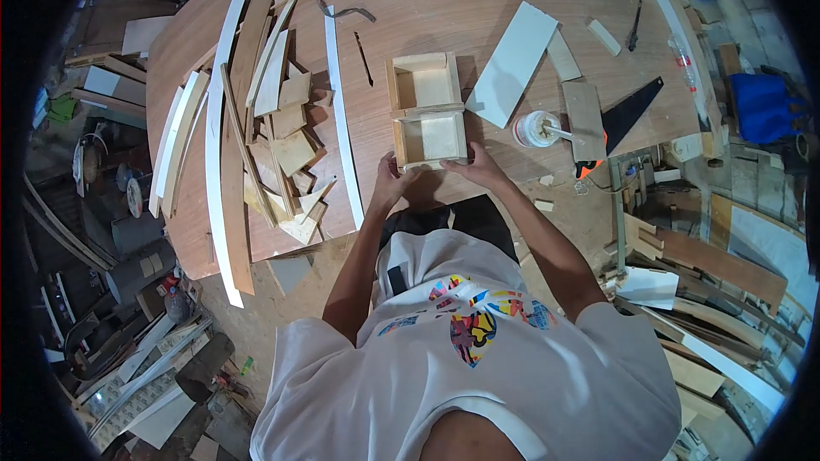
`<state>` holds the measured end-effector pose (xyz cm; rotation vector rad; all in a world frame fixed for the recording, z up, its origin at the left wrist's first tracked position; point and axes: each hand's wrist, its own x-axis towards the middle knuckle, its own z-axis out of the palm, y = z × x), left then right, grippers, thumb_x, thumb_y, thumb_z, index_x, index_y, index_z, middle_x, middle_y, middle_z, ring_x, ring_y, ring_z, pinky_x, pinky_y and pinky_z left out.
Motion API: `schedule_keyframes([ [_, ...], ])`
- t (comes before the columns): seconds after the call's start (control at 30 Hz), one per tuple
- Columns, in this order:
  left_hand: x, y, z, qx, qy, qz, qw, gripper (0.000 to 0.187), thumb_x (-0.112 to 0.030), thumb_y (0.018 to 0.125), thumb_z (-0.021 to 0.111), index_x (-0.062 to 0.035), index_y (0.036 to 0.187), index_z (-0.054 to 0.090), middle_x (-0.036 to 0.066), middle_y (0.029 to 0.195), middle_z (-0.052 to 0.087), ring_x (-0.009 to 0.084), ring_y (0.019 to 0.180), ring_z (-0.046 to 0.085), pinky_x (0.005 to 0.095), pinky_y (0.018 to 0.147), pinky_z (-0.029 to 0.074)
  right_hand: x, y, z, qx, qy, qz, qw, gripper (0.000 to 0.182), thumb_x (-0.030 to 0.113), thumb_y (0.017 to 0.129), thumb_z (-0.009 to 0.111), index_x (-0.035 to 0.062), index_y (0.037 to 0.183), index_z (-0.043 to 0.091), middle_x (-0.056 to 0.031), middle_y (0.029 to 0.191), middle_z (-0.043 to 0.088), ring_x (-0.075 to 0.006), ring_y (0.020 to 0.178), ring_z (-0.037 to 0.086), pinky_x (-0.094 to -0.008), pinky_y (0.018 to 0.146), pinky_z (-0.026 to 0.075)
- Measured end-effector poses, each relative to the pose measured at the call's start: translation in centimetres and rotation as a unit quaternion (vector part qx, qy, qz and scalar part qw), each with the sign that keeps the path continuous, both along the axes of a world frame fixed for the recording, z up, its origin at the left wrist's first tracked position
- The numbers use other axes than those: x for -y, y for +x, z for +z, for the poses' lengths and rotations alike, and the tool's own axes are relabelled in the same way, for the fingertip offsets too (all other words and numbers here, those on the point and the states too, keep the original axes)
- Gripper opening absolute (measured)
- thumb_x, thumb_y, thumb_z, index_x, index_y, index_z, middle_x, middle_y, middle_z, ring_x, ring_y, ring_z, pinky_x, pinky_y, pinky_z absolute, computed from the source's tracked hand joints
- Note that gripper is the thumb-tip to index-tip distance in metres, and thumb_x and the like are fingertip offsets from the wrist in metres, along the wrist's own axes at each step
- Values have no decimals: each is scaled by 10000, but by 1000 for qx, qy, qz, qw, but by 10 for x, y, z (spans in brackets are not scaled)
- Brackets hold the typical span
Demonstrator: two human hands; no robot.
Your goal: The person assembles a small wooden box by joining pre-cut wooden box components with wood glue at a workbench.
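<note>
Two small open-topped wooden boxes stand against each other on the table (410,17), directly in front of me. The far box (453,81) is untouched by my hands. My left hand (393,179) grips the near box (464,135) at its lower left corner, fingers along the side and thumb at the front. At the lower right corner my right hand (481,168) holds the same box, thumb on the front edge. The insides of both boxes show pale bare wood. Some fingertips are hidden by the box.
Right of the boxes lie a white board (514,64), a glue tub (538,130) with a stick in it, a wood block (583,119) and a handsaw (630,115). Long strips (224,154) and offcuts (293,151) are piled on the left. A thin dark tool (365,60) lies behind.
</note>
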<state>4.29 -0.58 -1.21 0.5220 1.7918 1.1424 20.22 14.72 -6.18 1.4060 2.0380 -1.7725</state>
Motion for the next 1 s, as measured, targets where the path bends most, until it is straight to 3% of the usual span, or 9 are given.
schedule_keyframes([
  [0.1, -7, 1, -5, 24, -3, -17, 1000, 617, -221, 766, 697, 52, 1234, 403, 171, 1135, 547, 206, 1074, 513, 338, 924, 406, 1, -8, 9, -60, 19, 21, 998, 758, 388, 648, 788, -15, 1201, 463, -168, 1115, 579, -237, 1057, 555, -341, 891, 436],
  [0.17, -1, 4, -48, 38, 53, 31, 997, 583, -163, 748, 713, 53, 1207, 426, 145, 1079, 579, 186, 993, 554, 311, 865, 448, 3, -10, -5, -60, 39, 25, 997, 729, 374, 635, 800, -9, 1173, 491, -158, 1102, 591, -233, 1041, 567, -343, 888, 440],
  [0.27, -2, 9, -55, -5, 95, 84, 992, 480, -46, 722, 706, 76, 1115, 460, 157, 990, 605, 191, 879, 604, 289, 771, 512, 3, -11, -7, -41, 49, 28, 998, 691, 351, 618, 816, 3, 1140, 526, -146, 1087, 608, -229, 1020, 583, -343, 881, 447],
  [0.37, -5, 4, -45, 23, 97, 38, 994, 475, -46, 717, 710, 80, 1105, 466, 147, 977, 605, 190, 873, 603, 293, 774, 512, 0, -12, 4, -33, 27, 28, 999, 677, 345, 612, 821, 11, 1130, 539, -144, 1090, 612, -232, 1016, 588, -340, 875, 452],
  [0.7, -4, 3, -68, 13, 79, 55, 995, 453, -95, 695, 738, 81, 1046, 512, 138, 923, 615, 170, 818, 603, 276, 729, 504, 1, -13, 10, -1, 18, 15, 1000, 691, 387, 610, 813, 13, 1127, 548, -146, 1096, 610, -232, 1015, 586, -336, 875, 453],
  [0.77, -4, 2, -69, 5, 89, 53, 995, 476, -141, 695, 752, 90, 1036, 512, 144, 920, 617, 167, 796, 607, 272, 708, 508, -2, -12, -13, -8, 24, 25, 999, 700, 401, 617, 805, 12, 1135, 543, -149, 1100, 607, -236, 1015, 585, -337, 875, 453],
  [0.9, -6, 2, -65, 44, 76, 91, 992, 473, -163, 704, 754, 89, 1028, 517, 137, 886, 628, 159, 764, 613, 266, 680, 512, -8, -14, 1, 10, -33, -3, 999, 738, 451, 633, 780, 7, 1163, 522, -160, 1126, 589, -245, 1025, 578, -340, 883, 448],
  [1.0, -7, 5, -57, 25, 88, 71, 993, 428, -145, 725, 742, 86, 1013, 527, 133, 851, 636, 150, 742, 619, 263, 663, 516, -6, -12, 14, 33, -9, -2, 999, 730, 475, 644, 763, 4, 1153, 535, -166, 1111, 596, -247, 1020, 581, -342, 886, 444],
])
